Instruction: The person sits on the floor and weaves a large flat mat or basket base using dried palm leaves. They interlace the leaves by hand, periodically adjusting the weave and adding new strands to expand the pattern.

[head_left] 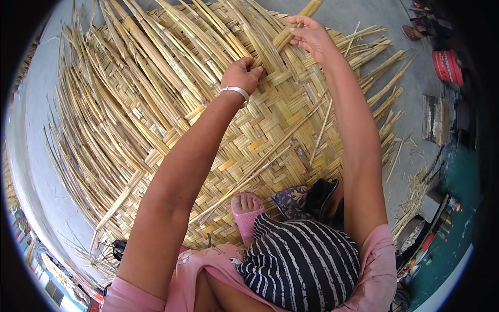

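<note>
A large mat [283,117] of flat, split yellow reeds lies on the floor in front of me, woven in a diagonal pattern. Long unwoven reed ends [138,67] fan out across its left and far side. My right hand [312,41], at the far edge, pinches a flat reed strip [284,39] between thumb and fingers, lifted at a slant above the mat. My left hand [241,76], wearing a silver bangle [236,92], is curled low on the weave, its fingers and thumb closed on a reed strip there. Its fingertips are partly hidden.
My foot in a pink slipper [247,213] rests on the mat's near side, beside dark patterned cloth [291,202]. To the right are a red container [447,67], a wooden block [435,119] and straw scraps [413,195]. Loose reeds stick out past the mat's right edge.
</note>
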`<state>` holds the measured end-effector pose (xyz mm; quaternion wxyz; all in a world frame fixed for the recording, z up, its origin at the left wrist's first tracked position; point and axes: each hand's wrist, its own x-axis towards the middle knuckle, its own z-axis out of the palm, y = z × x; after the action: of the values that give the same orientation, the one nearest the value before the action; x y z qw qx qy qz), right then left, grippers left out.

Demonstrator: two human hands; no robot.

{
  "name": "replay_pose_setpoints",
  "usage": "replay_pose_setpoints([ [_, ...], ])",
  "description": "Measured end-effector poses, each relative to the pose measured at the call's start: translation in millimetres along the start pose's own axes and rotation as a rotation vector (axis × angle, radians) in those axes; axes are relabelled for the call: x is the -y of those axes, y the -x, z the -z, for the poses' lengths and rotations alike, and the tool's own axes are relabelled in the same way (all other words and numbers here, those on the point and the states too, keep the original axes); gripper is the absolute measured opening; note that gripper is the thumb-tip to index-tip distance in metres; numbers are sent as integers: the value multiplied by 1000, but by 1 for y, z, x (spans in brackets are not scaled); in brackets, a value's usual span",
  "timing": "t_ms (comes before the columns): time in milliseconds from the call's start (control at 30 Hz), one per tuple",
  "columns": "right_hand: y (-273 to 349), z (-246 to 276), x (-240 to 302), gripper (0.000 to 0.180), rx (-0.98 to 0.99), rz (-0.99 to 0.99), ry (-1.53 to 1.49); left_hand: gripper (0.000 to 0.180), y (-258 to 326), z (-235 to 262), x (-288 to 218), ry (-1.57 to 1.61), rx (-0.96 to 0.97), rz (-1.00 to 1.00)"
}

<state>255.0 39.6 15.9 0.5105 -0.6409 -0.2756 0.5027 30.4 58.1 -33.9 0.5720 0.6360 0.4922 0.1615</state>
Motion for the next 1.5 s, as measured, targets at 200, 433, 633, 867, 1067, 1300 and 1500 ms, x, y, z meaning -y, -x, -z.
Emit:
replay_pose_setpoints([
  [200,30,16,-20,22,-219,-45,108,23,9,3,-10,378,-15,100],
  [433,42,8,-32,21,-357,56,127,29,33,6,-1,231,-15,-66],
  [633,39,7,-45,22,-412,82,198,39,50,11,0,-678,39,-360],
  [867,37,9,-50,22,-447,47,250,48,57,16,-3,-905,204,-392],
  [1067,39,4,-46,22,-453,60,231,51,77,13,28,-688,-57,-446],
  [1300,40,12,-54,26,-538,207,649,56,78,16,18,-1001,192,-392],
  [1500,74,-46,-22,21,-339,-26,1061,53,96,20,23,-1059,149,-503],
])
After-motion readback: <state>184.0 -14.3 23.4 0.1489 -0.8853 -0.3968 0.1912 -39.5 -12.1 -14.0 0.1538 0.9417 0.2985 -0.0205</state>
